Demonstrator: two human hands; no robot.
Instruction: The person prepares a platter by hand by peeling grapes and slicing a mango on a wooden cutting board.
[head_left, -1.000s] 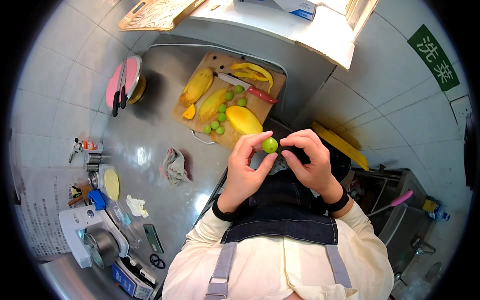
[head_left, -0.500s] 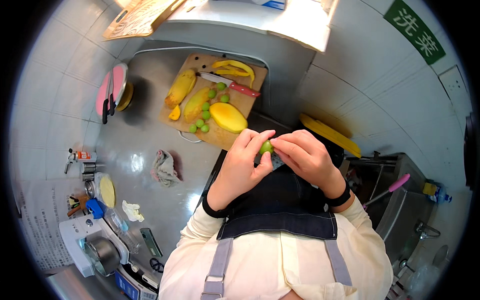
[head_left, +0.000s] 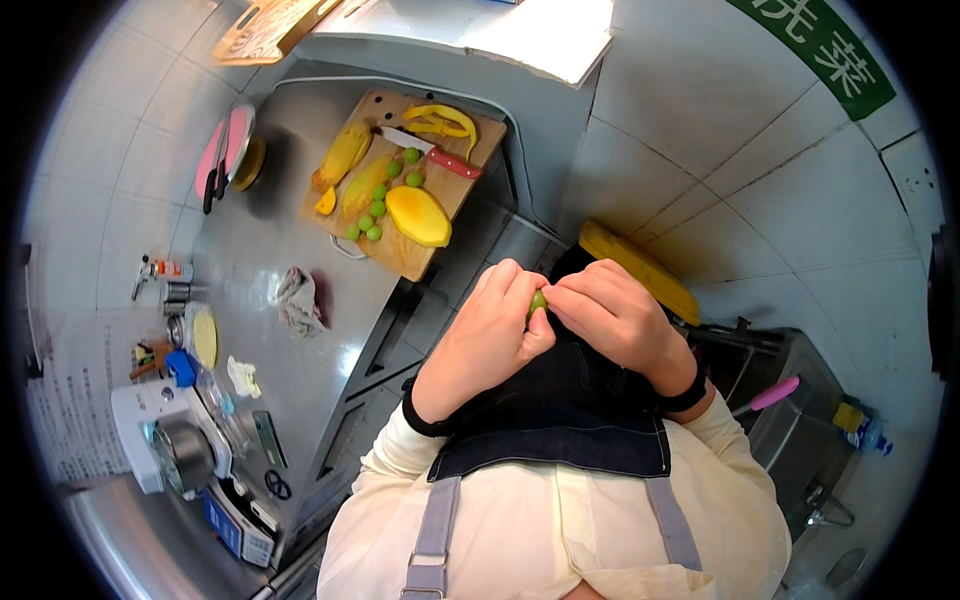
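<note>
Well beyond the grape (head_left: 538,302) — knife (head_left: 448,161), board (head_left: 411,262)

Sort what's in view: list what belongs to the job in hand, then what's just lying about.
Likely part of the job:
held green fruit, between left hand and right hand
loose green fruits
yellow fruit
cutting board
red-handled knife

Apparently just lying about:
grey cloth
phone
stand mixer
</note>
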